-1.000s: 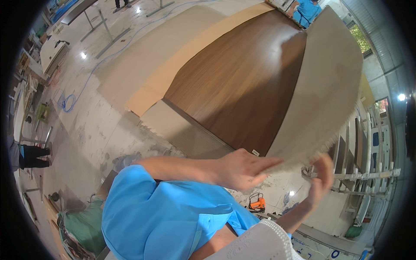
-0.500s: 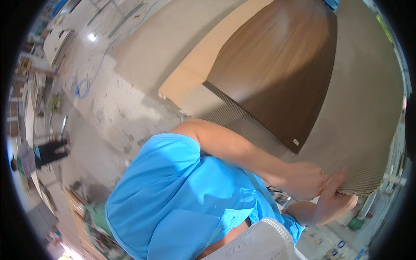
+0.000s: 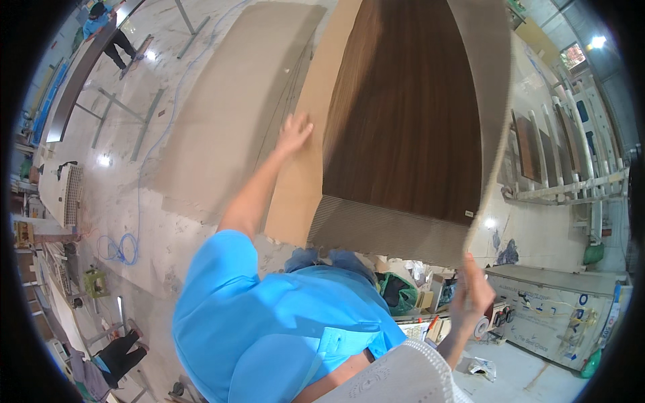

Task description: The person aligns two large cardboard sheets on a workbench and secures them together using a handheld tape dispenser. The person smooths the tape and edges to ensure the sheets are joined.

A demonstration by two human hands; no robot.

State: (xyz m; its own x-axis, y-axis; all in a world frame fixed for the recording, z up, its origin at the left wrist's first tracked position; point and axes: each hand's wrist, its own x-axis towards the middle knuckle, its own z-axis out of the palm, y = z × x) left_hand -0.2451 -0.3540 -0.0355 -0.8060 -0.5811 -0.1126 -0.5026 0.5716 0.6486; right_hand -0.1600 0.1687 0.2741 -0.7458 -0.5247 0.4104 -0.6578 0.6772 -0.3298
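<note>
A long dark wood-grain panel [image 3: 410, 114] lies on a sheet of corrugated cardboard [image 3: 386, 225], with a small white label near its lower right corner. The right side of the cardboard stands bent up along the panel. At its near corner my right hand [image 3: 476, 289] is closed around the cardboard's edge. My left arm reaches out to the tan left flap [image 3: 295, 195] of the cardboard. There my left hand [image 3: 294, 133] is open at the flap's outer edge, its fingers spread; whether it presses on the flap I cannot tell.
Another flat cardboard sheet [image 3: 228, 101] lies on the floor to the left. Beyond it run a blue hose [image 3: 124, 248] and metal stands [image 3: 144, 124]. Two people work at the left. A rack with panels [image 3: 554, 144] stands right; a green bag [image 3: 398, 292] and clutter lie near my feet.
My hands were together at the cardboard's right edge. The left has moved away to the left flap, while the right keeps the near corner. The right side is now raised, and the view has turned.
</note>
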